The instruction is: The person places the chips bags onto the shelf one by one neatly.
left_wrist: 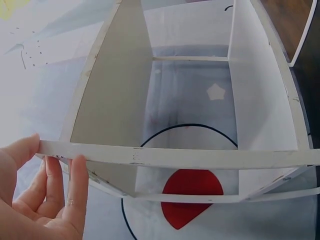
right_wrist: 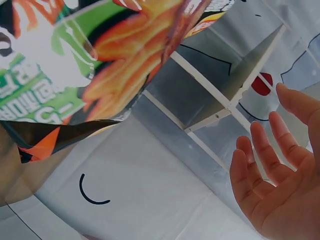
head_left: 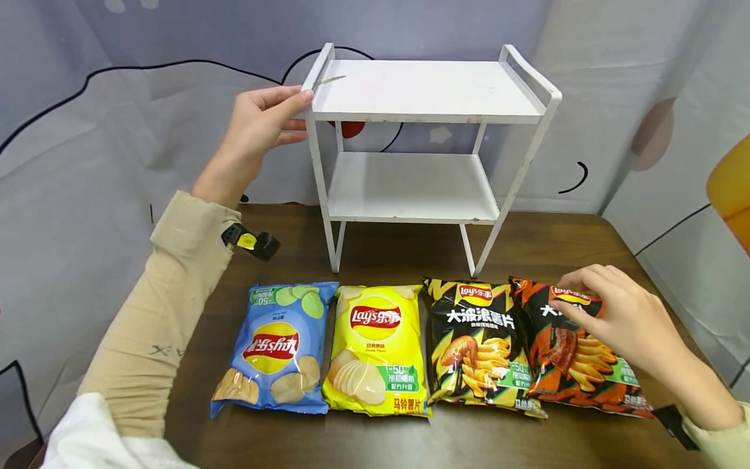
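Note:
At the upper left, my left hand (head_left: 258, 127) pinches the top corner of a white two-tier shelf rack (head_left: 422, 88). The left wrist view shows that thumb and fingers (left_wrist: 76, 195) on either side of a white bar (left_wrist: 185, 157). My right hand (head_left: 624, 316) hovers over the red-and-black chip bag (head_left: 565, 348) at the right end of a row, holding nothing. Its fingers are loosely bent in the right wrist view, apart from the bag (right_wrist: 135, 55). Left of it lie a black-and-yellow chip bag (head_left: 476, 339), a yellow one (head_left: 375, 352) and a blue one (head_left: 307, 332).
The rack stands toward the back of a dark wooden table (head_left: 375, 443), behind the bags. Patterned grey fabric (head_left: 146, 130) hangs behind and at the sides. An orange-yellow object (head_left: 735, 189) juts in at the right edge. The blue bag's print is upside down.

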### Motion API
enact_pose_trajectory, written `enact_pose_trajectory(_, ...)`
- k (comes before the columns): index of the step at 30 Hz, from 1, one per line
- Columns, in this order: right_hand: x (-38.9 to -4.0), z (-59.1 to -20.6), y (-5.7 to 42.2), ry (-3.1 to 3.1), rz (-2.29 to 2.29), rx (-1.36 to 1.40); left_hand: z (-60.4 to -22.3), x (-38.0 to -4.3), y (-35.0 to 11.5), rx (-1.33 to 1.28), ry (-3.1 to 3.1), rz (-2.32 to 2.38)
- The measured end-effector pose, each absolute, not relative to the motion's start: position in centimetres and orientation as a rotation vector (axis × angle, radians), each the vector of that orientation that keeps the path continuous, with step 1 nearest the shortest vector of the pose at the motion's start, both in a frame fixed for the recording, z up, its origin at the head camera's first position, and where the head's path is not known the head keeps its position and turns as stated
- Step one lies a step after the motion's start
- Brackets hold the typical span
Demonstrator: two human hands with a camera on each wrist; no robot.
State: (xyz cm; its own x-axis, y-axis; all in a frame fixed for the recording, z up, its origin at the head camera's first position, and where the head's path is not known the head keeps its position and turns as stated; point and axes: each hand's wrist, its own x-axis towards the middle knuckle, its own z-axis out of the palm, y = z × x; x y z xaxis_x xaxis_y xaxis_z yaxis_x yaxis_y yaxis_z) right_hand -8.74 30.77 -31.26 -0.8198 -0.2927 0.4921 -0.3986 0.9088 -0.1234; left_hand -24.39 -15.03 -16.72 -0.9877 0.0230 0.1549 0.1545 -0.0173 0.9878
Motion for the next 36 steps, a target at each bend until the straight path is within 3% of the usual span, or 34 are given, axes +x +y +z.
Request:
enact_pose_trajectory(13,-7.0,-32.6,31.7,-2.703,0.298,0.433,-17.1,-24.6,-14.7,-0.193,-2.057,-2.228)
enact_pose_trajectory(36,-4.4,-37.7,31.9,-2.593,0.217,0.656,-17.2,-24.2,-14.9,-0.2,-2.028,-2.213)
